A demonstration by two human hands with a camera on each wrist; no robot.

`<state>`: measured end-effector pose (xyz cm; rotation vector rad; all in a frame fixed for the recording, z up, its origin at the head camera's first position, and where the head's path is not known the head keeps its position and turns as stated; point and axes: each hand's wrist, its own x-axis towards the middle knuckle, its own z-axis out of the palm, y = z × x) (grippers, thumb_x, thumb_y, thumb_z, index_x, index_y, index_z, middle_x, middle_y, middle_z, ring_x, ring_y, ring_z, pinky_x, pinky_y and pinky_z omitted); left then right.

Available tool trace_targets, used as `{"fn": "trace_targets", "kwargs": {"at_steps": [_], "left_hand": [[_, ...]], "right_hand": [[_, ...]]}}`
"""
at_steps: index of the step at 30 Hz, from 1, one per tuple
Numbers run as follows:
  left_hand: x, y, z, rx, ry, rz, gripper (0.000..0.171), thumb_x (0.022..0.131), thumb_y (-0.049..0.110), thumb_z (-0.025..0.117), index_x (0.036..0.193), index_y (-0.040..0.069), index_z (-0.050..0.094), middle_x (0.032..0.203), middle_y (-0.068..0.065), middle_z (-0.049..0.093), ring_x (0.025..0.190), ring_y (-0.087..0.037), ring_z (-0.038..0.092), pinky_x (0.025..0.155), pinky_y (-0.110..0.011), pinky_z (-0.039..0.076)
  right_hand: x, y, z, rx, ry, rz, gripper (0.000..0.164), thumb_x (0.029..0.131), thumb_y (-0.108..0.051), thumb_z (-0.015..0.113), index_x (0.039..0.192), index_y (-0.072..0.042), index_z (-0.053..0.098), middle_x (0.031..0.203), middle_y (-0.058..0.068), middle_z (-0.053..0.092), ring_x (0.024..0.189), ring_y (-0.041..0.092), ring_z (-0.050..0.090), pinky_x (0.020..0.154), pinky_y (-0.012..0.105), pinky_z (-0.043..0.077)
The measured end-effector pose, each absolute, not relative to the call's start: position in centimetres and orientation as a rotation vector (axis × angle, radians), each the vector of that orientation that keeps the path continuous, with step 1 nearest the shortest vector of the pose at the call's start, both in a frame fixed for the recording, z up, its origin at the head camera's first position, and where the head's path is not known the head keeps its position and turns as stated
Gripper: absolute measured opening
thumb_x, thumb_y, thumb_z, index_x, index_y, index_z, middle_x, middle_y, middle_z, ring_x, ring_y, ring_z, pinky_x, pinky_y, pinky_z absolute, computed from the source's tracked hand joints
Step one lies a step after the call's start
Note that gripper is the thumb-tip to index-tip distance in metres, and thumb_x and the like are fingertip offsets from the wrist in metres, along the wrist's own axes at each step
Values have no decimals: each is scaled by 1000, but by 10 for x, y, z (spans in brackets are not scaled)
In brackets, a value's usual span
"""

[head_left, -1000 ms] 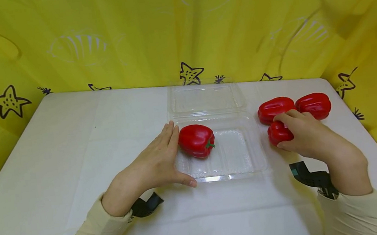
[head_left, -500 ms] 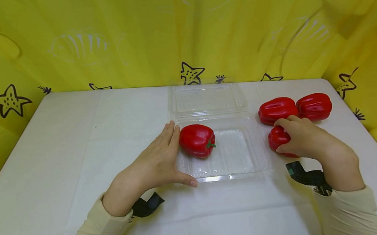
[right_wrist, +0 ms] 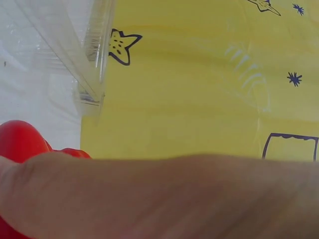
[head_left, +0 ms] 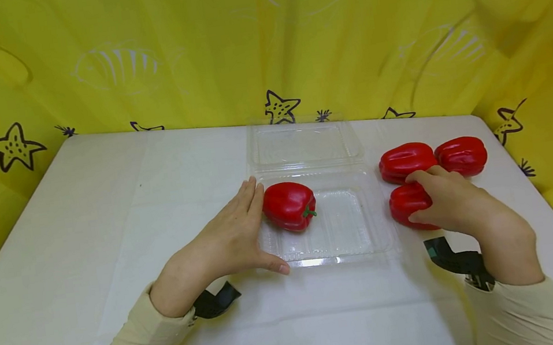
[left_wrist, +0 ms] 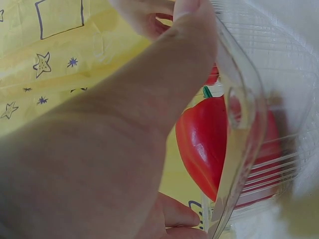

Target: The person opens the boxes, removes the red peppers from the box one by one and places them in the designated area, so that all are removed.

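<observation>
A clear plastic clamshell container (head_left: 348, 218) lies unfolded on the table with its lid (head_left: 301, 144) at the back. One red bell pepper (head_left: 287, 206) rests in its left part, green stem to the right; the left wrist view shows this same pepper (left_wrist: 202, 142) behind the clear wall. My left hand (head_left: 229, 237) rests at the container's left side, fingers straight, thumb along the front left corner. To the right of the container, my right hand (head_left: 450, 202) grips another red bell pepper (head_left: 408, 205) between thumb and fingers. The palm hides that pepper's right end.
Behind the right hand, two more red bell peppers (head_left: 406, 161) lie side by side near the table's back right. A white cloth covers the table (head_left: 106, 230). A yellow curtain (head_left: 207, 47) with sea drawings hangs along the back and sides.
The pepper in my right hand has turned and shifted slightly toward the front, so more of its side shows. The left hand and container have stayed in place.
</observation>
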<state>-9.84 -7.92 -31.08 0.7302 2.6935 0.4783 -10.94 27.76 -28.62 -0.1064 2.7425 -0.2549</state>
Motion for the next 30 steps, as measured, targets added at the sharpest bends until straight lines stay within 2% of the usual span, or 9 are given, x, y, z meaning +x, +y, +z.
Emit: {"fn": "trace_targets", "kwargs": {"at_steps": [10, 17, 23, 30], "left_hand": [[-98, -79, -311, 732, 2692, 483, 136, 64, 65, 83, 156, -5, 11, 166, -22, 3, 155, -36, 3, 123, -47, 21], [-99, -79, -310, 731, 2697, 467, 137, 64, 66, 83, 156, -5, 11, 166, -22, 3, 155, -37, 4, 123, -47, 21], [-98, -79, -310, 736, 2697, 467, 137, 64, 66, 83, 156, -5, 11, 166, -22, 3, 155, -37, 4, 123, -47, 21], [-98, -79, -311, 737, 2702, 478, 136, 64, 65, 83, 156, -6, 11, 166, -23, 4, 155, -38, 5, 123, -47, 21]], "right_hand": [[-108, 283, -291, -97, 2740, -250, 79, 71, -19, 87, 136, 2, 48, 131, 34, 44, 114, 55, 37, 70, 58, 58], [-105, 279, -286, -116, 2769, -231, 79, 78, -32, 82, 140, 0, 45, 137, 34, 40, 120, 57, 33, 81, 69, 52], [-99, 262, -277, -212, 2861, -201, 71, 84, -33, 77, 140, -1, 48, 138, 30, 46, 120, 53, 41, 83, 70, 51], [-93, 230, -273, -459, 3067, -373, 48, 88, -21, 74, 128, -2, 58, 127, 23, 57, 117, 41, 52, 90, 60, 54]]}}
